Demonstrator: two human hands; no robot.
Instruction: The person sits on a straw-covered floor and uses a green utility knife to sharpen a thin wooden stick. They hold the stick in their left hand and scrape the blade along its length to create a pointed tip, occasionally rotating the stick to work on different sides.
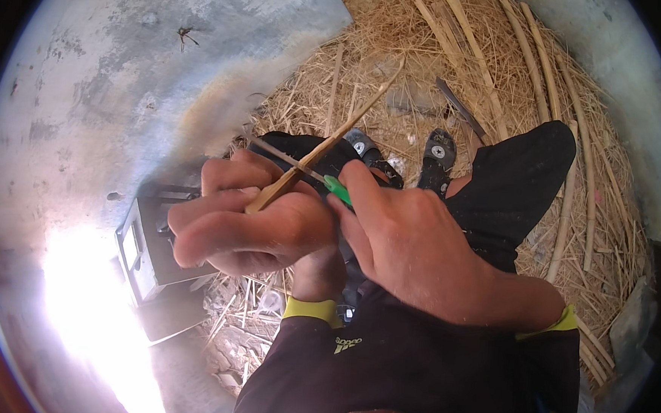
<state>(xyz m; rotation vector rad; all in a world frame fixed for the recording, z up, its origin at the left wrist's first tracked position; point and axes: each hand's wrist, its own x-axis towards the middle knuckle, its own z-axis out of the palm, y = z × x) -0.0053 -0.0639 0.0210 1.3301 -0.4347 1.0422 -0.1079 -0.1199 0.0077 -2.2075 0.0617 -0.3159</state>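
Note:
A thin tapering strip of bamboo or wood (320, 149) slants up and away from my left hand (268, 229), whose fingers are curled round its thicker near end. In my right hand (423, 242) is a small knife (337, 191) with a green handle. Its narrow blade crosses the strip just beyond my left fingers and points up to the left. Whether the edge is biting into the strip cannot be made out. Both hands are close together above my lap, the right knuckles facing up.
Straw-like shavings (602, 223) cover much of the floor. Several long bamboo poles (532, 60) lie at the far right. A dark flat bar (461, 110) lies beyond my sandalled feet (440, 146). At left, a box-like cabinet (173, 246) stands near a pale wall (112, 64) and bright light.

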